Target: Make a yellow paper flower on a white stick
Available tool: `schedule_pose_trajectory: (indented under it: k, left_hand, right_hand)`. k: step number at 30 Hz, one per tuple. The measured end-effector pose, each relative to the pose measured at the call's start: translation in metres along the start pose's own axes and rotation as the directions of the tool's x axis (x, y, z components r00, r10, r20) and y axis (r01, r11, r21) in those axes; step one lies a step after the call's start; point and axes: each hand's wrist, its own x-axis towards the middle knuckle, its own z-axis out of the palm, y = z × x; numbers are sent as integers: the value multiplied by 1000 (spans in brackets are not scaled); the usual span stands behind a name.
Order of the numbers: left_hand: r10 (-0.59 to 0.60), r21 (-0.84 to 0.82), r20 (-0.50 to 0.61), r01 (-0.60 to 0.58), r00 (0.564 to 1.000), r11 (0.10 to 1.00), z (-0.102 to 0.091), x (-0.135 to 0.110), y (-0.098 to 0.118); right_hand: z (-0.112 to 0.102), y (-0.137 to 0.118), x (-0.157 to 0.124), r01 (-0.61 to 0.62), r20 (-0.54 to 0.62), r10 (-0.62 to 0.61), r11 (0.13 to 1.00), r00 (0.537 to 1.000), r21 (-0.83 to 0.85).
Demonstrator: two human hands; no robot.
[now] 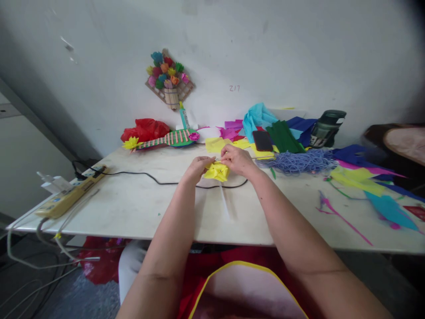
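Both my hands meet over the middle of the white table point(139, 208). Between them is a crumpled yellow paper piece point(217, 172), folded like a flower. My left hand point(198, 168) pinches its left side with closed fingers. My right hand point(236, 160) grips its upper right side, fingers curled over the paper. A thin pale strip or stick runs from under the paper toward me on the tabletop.
A black cable point(156, 179) crosses the table to a yellow power strip point(68, 197) at the left edge. Coloured paper sheets, a dark phone point(262, 140), purple string point(299, 161) and a dark bottle point(325, 128) lie at the back right. A paper-flower craft point(169, 79) hangs on the wall.
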Motion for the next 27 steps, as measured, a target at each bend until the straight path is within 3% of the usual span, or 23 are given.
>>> schedule_pose_trajectory:
  k: [7, 19, 27]
  left_hand:
    - [-30, -26, 19, 30, 999, 999, 0, 3, -1]
    - [-137, -172, 51, 143, 989, 975, -2, 3, 4]
    - [-23, -27, 54, 24, 998, 999, -3, 1, 1]
  right_hand:
    - [3, 4, 1, -3, 3, 2, 998, 1000, 69]
    - [11, 24, 4, 53, -56, -36, 940, 998, 338]
    - [8, 20, 3, 2, -47, 15, 942, 999, 336]
